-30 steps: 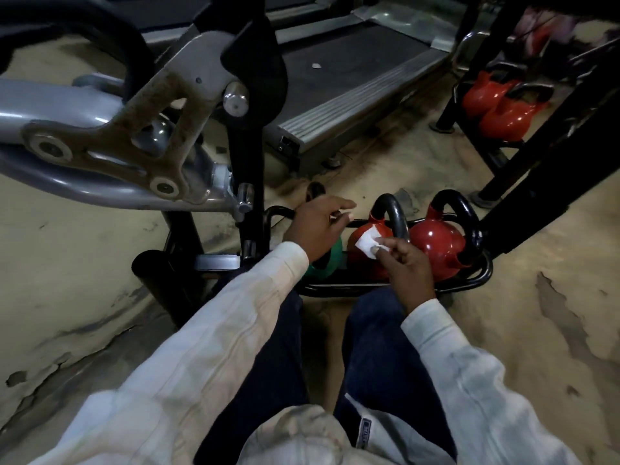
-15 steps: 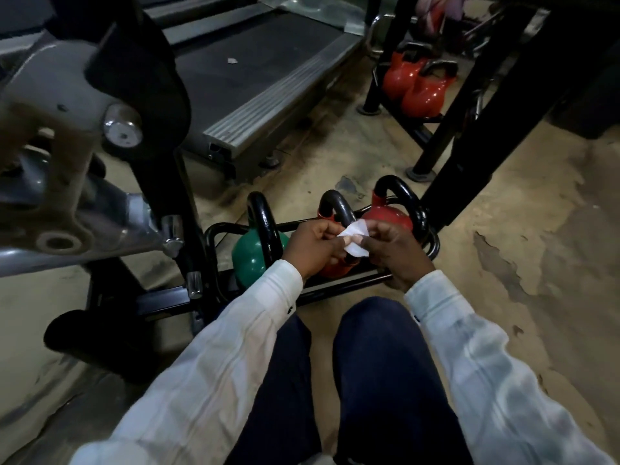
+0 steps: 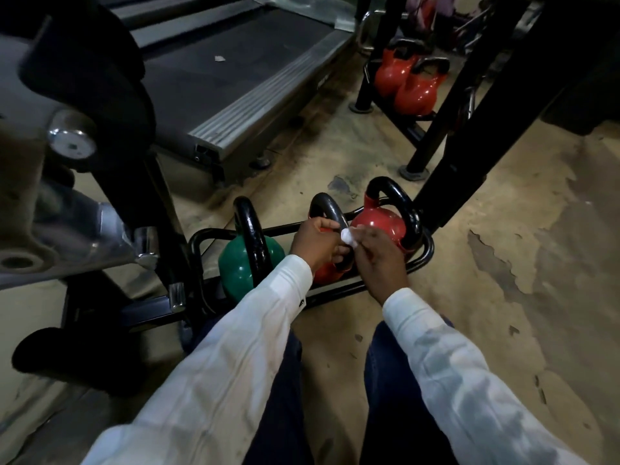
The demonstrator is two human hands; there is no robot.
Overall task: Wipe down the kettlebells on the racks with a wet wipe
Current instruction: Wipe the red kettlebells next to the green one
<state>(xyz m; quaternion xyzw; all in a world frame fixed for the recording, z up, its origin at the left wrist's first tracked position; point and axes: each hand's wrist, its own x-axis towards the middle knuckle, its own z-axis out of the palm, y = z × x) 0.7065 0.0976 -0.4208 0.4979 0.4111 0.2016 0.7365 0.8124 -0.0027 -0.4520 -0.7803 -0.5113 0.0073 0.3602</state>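
Pinching a crumpled white wet wipe (image 3: pixel 347 237) between them, the left hand (image 3: pixel 317 243) and the right hand (image 3: pixel 377 253) meet just in front of the middle red kettlebell (image 3: pixel 327 275), close to its glossy black handle; the right hand's fingers curl round the wad, and the left hand's thumb and forefinger seem to nip its other side, though the fingertips overlap too closely to be sure. That kettlebell sits in a low black tubular steel rack (image 3: pixel 426 255) on the worn tan floor (image 3: pixel 520 263), between a green kettlebell (image 3: pixel 238 266) on its left and a larger red kettlebell (image 3: pixel 379 221) on its right; the right hand partly covers the larger one. A grey-decked treadmill (image 3: pixel 235 72) lies beyond; a faint mark on its side rail is too blurred to read. Two more red kettlebells (image 3: pixel 407 85) rest in a farther rack. Half a second ago the wipe was spread flat between the hands; now it is bunched into a small ball, and the hands sit closer together.
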